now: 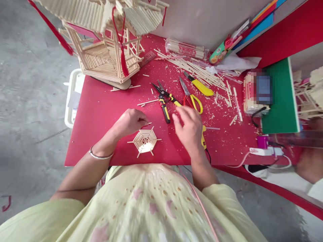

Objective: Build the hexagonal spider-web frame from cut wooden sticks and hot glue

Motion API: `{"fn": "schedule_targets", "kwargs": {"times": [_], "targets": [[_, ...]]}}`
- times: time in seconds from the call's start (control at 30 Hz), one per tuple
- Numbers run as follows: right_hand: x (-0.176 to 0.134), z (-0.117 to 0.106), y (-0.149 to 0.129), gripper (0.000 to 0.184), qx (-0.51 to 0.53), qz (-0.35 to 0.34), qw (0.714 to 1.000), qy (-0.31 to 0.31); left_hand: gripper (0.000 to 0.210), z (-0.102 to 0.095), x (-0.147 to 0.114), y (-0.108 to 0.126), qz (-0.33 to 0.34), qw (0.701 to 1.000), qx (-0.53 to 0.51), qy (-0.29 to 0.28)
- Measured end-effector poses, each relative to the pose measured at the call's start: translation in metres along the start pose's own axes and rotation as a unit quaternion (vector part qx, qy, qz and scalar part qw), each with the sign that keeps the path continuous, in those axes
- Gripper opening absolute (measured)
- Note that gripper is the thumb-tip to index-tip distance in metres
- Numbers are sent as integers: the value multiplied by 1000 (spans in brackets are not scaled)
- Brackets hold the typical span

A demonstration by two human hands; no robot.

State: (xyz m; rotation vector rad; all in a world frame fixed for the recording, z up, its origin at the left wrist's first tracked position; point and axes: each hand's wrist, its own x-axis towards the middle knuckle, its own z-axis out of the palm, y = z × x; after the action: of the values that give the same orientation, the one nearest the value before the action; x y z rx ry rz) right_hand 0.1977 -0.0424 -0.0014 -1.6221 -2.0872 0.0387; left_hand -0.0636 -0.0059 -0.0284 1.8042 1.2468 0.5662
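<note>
Because the six-sided stick web point(145, 143) lies flat on the red table point(93, 114), near its front edge, I judge it well placed for fine work. Its short sticks run in rings from spoke to spoke, and the spoke ends reach out past the outer ring. Just beyond its far edge, the left hand point(130, 122) has thumb and fingers pinched together on what seems to be a small piece of stick point(149, 123). Such a light piece will probably ask for a soft pinch near one end, so that the fingertips do not hide the joint. It would be good to lay it parallel to the neighbouring stick, both ends resting on spokes, and to press gently, since the thin web could slide or bend. The right hand point(190, 132) is released, its fingers apart and nothing seen in its grasp; it could steady a spoke. Partly hidden behind it is what looks like a yellow glue gun point(204, 141); a small drop for each joint should be enough. Farther off lie the pliers point(164, 111), the scissors point(196, 102) and the yellow knife point(202, 87), from which the wrist is better kept clear. Behind them are loose sticks point(202, 71), and at the far left stands a big stick pavilion point(84, 60).
</note>
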Motion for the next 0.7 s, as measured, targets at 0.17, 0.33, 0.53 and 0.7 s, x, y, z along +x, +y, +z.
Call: {"fn": "schedule_targets", "kwargs": {"times": [0.17, 0.33, 0.53, 0.7], "targets": [[-72, 21, -39, 23, 109, -39, 992, -52, 18, 3, -4, 2, 46, 997, 60, -27], [-92, 38, -35, 25, 91, -33, 994, -41, 20, 5, -3, 7, 42, 995, 80, -52], [-93, 40, -32, 27, 78, -43, 994, -59, 19, 4, -2, 7, 6, 993, 80, -83], [-97, 39, -31, 32, 67, -45, 993, -84, 20, 5, -2, 5, -4, 995, 60, -85]]}}
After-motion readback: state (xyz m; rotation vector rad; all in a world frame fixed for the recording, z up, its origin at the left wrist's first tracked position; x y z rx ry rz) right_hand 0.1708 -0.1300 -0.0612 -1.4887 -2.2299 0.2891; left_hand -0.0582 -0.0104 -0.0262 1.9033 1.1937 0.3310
